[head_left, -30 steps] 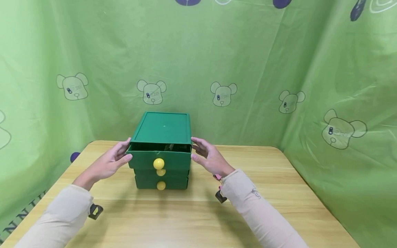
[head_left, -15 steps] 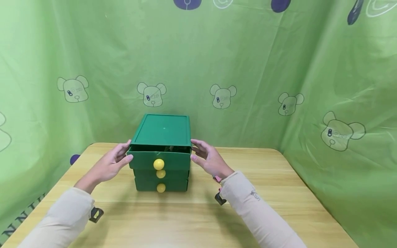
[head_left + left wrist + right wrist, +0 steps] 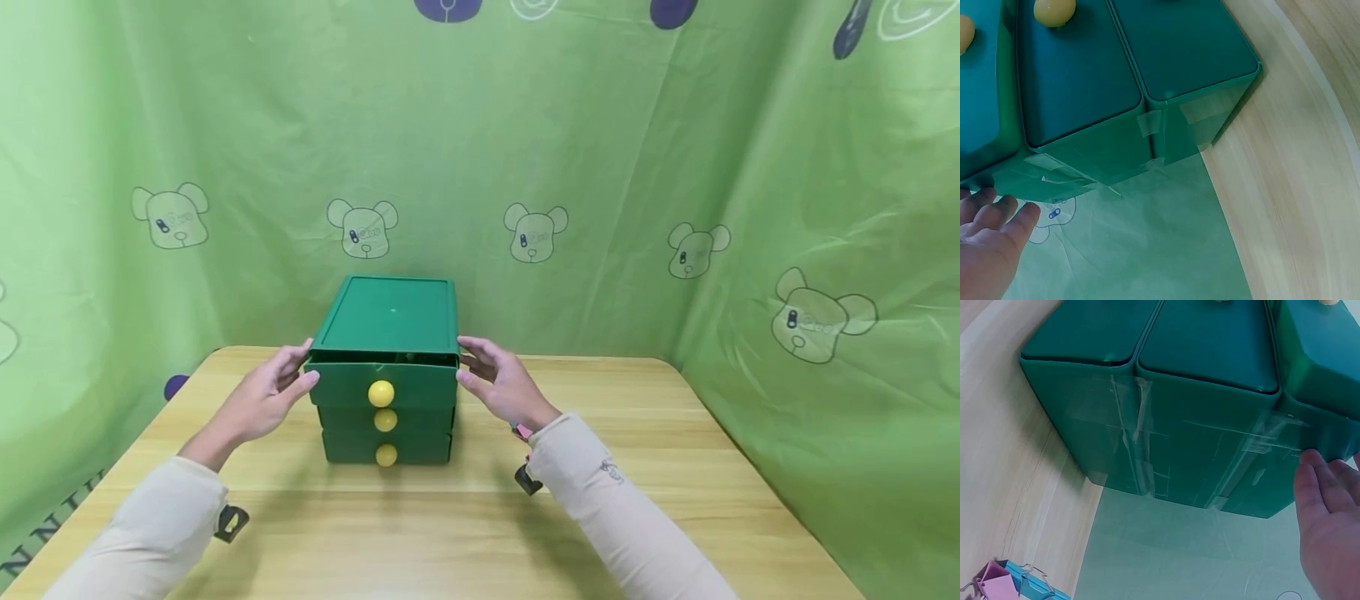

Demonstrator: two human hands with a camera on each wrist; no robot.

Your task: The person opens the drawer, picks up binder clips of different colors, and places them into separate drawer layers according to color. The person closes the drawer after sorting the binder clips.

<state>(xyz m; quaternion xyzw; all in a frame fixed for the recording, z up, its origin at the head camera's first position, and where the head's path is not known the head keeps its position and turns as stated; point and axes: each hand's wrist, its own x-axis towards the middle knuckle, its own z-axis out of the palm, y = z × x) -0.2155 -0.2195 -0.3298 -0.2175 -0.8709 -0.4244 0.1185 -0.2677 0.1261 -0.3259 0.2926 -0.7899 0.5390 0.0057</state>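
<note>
A green drawer box (image 3: 393, 315) with yellow knobs stands on the table in the head view. Its top drawer (image 3: 341, 387) sticks out a little, leaving a narrow dark gap under the lid. The two lower drawers (image 3: 420, 447) are in. My left hand (image 3: 262, 396) is at the top drawer's left corner, thumb by the front, fingers along the side. Mirroring it, my right hand (image 3: 504, 385) touches the right side, fingers extended, as the right wrist view shows too. Clear tape runs over the box's sides (image 3: 1200, 444). What lies inside the drawer is hidden.
Pink and blue binder clips (image 3: 1013, 582) lie right of the box, partly behind my right wrist in the head view. The wooden table (image 3: 645, 467) ends at a green patterned curtain (image 3: 600, 125) behind and at both sides.
The gap above the top drawer's front has narrowed as the drawer slid inward. Both hands stay at its corners. The head view has shifted slightly.
</note>
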